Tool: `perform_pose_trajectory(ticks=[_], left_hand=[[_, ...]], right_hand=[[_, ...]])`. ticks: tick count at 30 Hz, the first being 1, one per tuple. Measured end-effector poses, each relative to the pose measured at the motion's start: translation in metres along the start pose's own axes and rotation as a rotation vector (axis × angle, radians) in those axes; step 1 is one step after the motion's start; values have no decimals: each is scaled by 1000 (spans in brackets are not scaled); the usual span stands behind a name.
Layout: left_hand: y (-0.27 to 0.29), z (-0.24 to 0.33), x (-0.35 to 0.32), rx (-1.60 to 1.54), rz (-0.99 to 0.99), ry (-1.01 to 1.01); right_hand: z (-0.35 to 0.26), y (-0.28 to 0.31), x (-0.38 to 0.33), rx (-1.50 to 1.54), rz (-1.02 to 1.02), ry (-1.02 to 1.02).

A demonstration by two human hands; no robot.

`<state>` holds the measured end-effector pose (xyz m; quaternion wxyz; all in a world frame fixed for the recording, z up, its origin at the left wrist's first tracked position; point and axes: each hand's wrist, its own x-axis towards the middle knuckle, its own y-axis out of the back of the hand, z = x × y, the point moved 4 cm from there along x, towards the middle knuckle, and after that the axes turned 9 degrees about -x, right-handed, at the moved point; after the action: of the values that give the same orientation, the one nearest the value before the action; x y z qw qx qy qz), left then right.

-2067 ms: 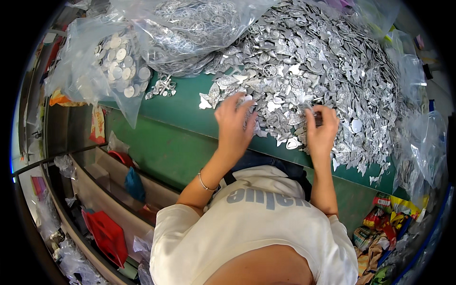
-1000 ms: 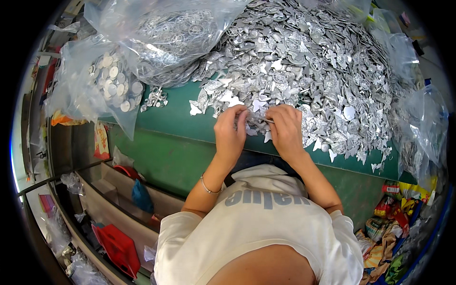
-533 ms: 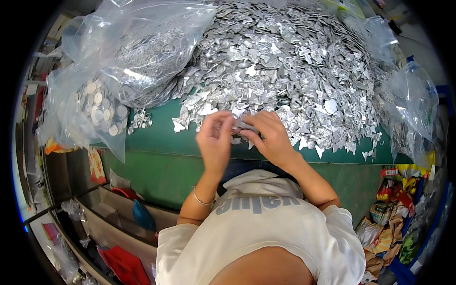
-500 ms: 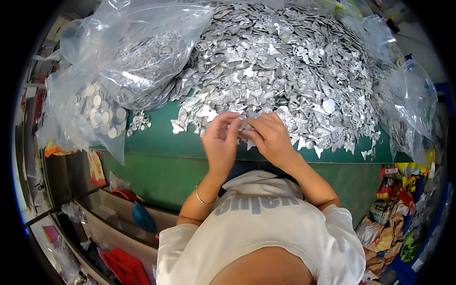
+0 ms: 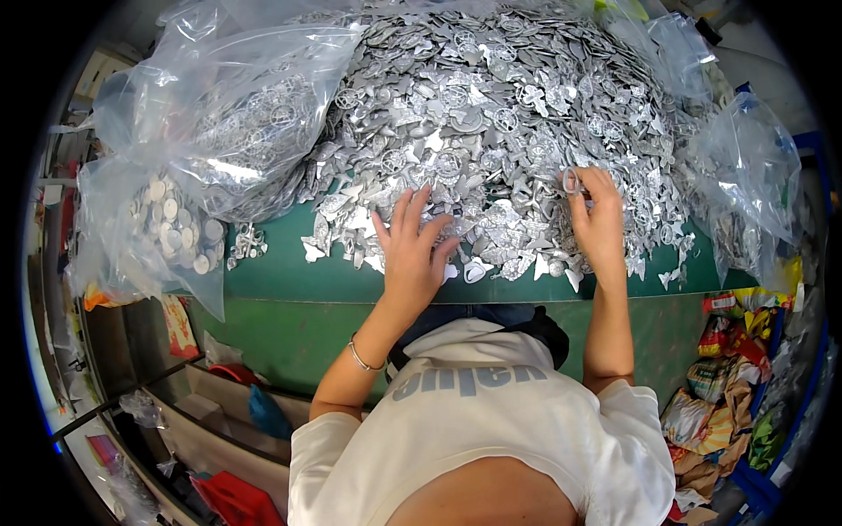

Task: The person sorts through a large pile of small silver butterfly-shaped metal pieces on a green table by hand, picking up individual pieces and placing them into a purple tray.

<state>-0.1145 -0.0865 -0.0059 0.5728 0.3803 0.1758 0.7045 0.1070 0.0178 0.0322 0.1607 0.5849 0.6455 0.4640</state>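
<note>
Glinting in a heap, silver pieces (image 5: 478,114) meet a person's left hand (image 5: 411,256), palm down, fingers splayed, and right hand (image 5: 600,224), curled, pinching a looped piece (image 5: 567,181), over a green table (image 5: 307,273). Grey lettering (image 5: 470,381) crosses the white shirt (image 5: 491,434).

Your head camera, the left one of a side-by-side pair, looks steeply down from above the near side of the green table (image 5: 285,267), facing across it. It sits near enough to take in your left hand (image 5: 412,250) and right hand (image 5: 599,225) whole over the table, your white shirt (image 5: 491,425) large below its near edge. The fisheye reaches past the table on both sides.
</note>
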Motion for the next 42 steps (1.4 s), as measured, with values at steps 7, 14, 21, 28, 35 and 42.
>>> perform_pose_trajectory(ticks=[7, 14, 21, 28, 35, 42], left_hand=[[8, -15, -1, -110, 218, 51], [13, -11, 18, -177, 258, 68], [8, -17, 15, -184, 249, 82], [7, -8, 15, -149, 226, 58], [7, -12, 10, -113, 241, 39], [4, -10, 11, -166, 216, 63]], right_hand=[[-28, 4, 1, 44, -93, 28], [-19, -16, -5, -211, 12, 215], [22, 12, 1, -229, 199, -59], [1, -4, 13, -376, 127, 38], [45, 9, 7, -144, 150, -120], [47, 18, 2, -225, -55, -188]])
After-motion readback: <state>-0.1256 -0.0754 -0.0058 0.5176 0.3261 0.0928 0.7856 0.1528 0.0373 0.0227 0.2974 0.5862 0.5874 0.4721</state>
